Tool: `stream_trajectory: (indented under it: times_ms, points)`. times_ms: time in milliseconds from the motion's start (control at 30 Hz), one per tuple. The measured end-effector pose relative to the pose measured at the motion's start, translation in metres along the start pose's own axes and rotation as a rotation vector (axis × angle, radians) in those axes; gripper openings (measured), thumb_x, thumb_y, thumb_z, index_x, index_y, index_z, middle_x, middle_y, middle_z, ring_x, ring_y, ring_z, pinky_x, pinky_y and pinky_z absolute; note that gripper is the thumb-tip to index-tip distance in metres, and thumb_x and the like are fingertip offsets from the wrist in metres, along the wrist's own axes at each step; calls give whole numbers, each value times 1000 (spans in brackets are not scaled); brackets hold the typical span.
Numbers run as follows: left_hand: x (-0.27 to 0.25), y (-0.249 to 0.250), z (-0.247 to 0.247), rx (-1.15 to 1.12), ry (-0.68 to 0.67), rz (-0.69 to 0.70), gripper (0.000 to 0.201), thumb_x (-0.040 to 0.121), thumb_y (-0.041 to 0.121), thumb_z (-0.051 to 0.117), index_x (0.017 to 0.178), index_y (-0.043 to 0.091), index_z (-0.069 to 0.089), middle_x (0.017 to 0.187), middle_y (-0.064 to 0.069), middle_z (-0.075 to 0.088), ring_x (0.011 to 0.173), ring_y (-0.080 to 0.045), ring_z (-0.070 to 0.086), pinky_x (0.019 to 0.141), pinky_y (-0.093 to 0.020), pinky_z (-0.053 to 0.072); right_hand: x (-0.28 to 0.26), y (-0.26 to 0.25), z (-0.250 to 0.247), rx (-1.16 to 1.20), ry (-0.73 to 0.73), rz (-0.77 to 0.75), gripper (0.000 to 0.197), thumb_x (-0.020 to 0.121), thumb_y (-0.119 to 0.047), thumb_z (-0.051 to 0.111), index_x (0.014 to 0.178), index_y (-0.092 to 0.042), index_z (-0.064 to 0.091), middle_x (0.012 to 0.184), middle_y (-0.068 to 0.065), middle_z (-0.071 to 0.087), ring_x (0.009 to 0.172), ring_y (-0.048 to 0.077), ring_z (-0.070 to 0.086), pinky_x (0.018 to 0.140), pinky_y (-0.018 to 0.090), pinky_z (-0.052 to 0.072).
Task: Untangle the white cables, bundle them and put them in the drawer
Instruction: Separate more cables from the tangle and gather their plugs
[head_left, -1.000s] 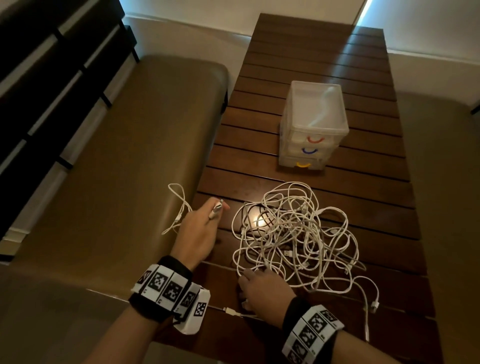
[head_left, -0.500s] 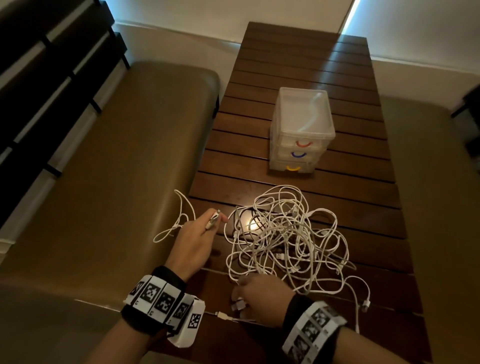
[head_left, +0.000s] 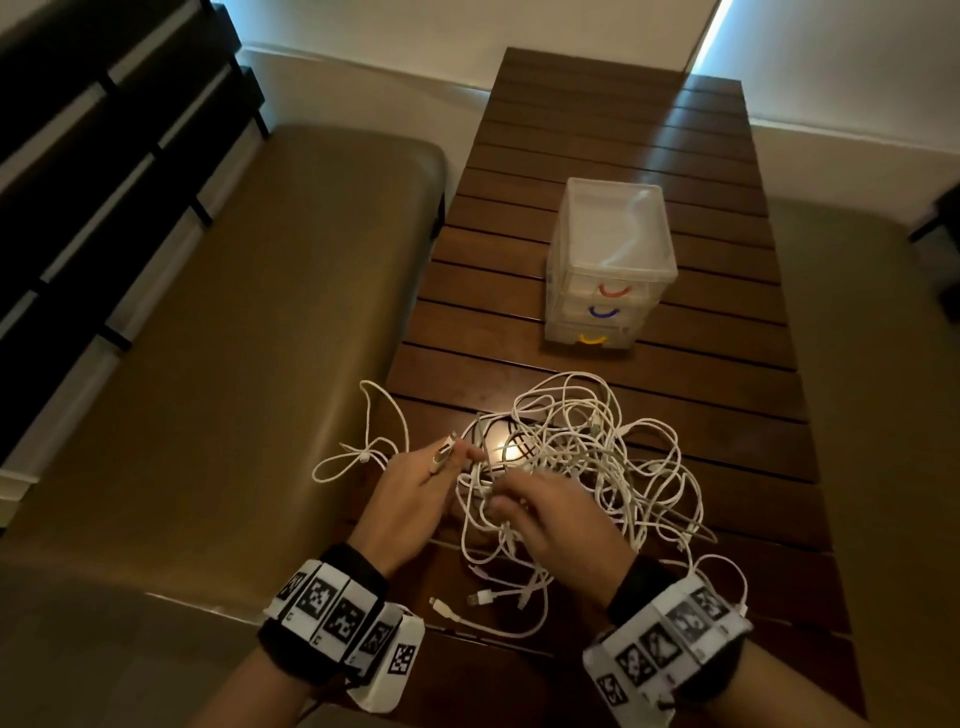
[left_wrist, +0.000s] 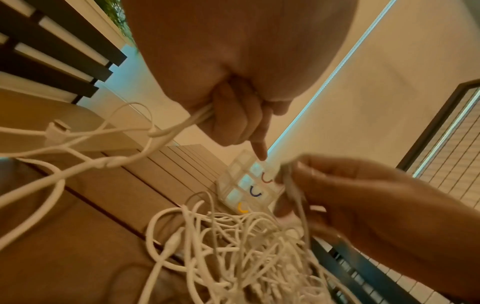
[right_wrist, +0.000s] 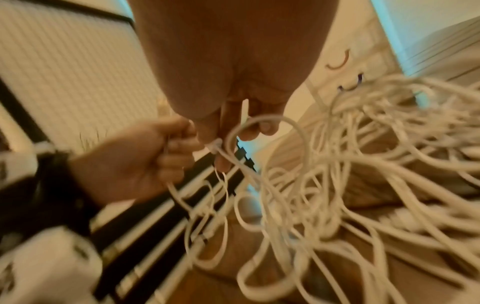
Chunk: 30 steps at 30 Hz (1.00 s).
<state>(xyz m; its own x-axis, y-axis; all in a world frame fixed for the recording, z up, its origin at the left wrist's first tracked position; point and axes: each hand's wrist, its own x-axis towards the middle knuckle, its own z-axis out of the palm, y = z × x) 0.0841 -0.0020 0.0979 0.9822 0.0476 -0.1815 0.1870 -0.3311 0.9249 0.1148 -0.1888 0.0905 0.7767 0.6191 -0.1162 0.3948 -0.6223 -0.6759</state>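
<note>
- Left hand (head_left: 415, 493) at the near left edge of the table (head_left: 597, 130), fingers curled round a white cable, its metal plug (head_left: 444, 452) poking out above the knuckles.
- Slack from that cable loops (head_left: 363, 447) off to the left, over the bench cushion (head_left: 234, 338).
- Right hand (head_left: 556, 525) sits in the near side of the tangled white cables (head_left: 597, 467), thumb and fingertips pinching a strand.
- The tangle sprawls across the near half of the table, loose plug ends (head_left: 483, 597) trailing nearest.
- Clear drawer unit (head_left: 610, 265) stands farther back, all three drawers closed, apart from the cables.
</note>
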Motion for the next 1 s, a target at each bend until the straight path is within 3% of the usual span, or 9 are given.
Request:
stream_trajectory:
  times_ms: [67, 167, 267, 367, 433, 633, 733, 833, 1000]
  points:
    - [-1, 11, 8, -39, -22, 33, 53, 91, 69, 28, 98, 39, 71, 66, -14, 60, 59, -27, 56, 56, -43, 44, 8, -12, -23, 184, 134, 16, 11, 97, -30, 54, 98, -26, 64, 88, -10, 66, 79, 4, 59, 71, 28, 52]
    - [-3, 34, 19, -158, -30, 63, 48, 98, 56, 31, 98, 35, 74, 54, -1, 33, 45, -8, 33, 46, -21, 32, 13, -33, -55, 397, 370, 19, 7, 95, -19, 61, 95, -19, 68, 83, -10, 70, 79, 4, 66, 70, 15, 50]
    - [-1, 50, 25, -182, -43, 156, 48, 95, 53, 35, 96, 27, 75, 53, 6, 39, 47, -5, 36, 49, -15, 34, 13, -48, -75, 533, 445, -12, 7, 92, -17, 66, 95, -18, 72, 82, -5, 70, 77, 6, 67, 69, 17, 52]
    - [7, 53, 30, -175, -76, 239, 58, 87, 68, 46, 92, 16, 72, 72, -7, 68, 67, -25, 63, 65, -45, 51, 12, -51, -81, 639, 425, 56, 7, 81, -26, 74, 87, -24, 77, 90, 5, 58, 71, 6, 58, 60, 17, 51]
    - [12, 53, 33, -152, -50, 255, 55, 80, 67, 57, 93, 15, 71, 77, -14, 69, 71, -31, 63, 67, -51, 51, 12, -47, -76, 666, 413, 140, 14, 76, -37, 74, 83, -26, 79, 94, 6, 51, 76, 3, 52, 67, 16, 49]
    - [19, 46, 46, -82, 1, 215, 19, 77, 27, 67, 91, 39, 68, 84, 13, 72, 80, -3, 68, 68, -25, 53, 13, -33, -59, 964, 265, 289, 31, 73, -38, 73, 86, -11, 79, 120, -2, 60, 114, 14, 59, 95, 37, 52]
    - [20, 42, 48, -148, 41, 160, 16, 87, 25, 58, 94, 20, 72, 83, -1, 72, 78, -19, 69, 70, -48, 56, 12, -32, -58, 1103, 202, 298, 36, 83, -34, 63, 106, -10, 75, 121, -2, 65, 109, 12, 64, 82, 26, 55]
    - [17, 51, 47, -254, 53, 110, 39, 98, 46, 48, 77, 21, 70, 63, -1, 58, 64, -34, 60, 62, -60, 53, 12, -27, -56, 1092, 194, 294, 40, 94, -40, 46, 131, -29, 58, 105, -6, 71, 93, 12, 67, 73, 28, 57]
    - [15, 62, 42, -432, 62, 146, 37, 100, 40, 40, 68, 27, 53, 62, 1, 39, 58, -20, 50, 55, -41, 51, 10, -20, -55, 963, 72, 245, 46, 94, -43, 42, 117, -8, 61, 78, 8, 64, 64, 22, 58, 54, 25, 49]
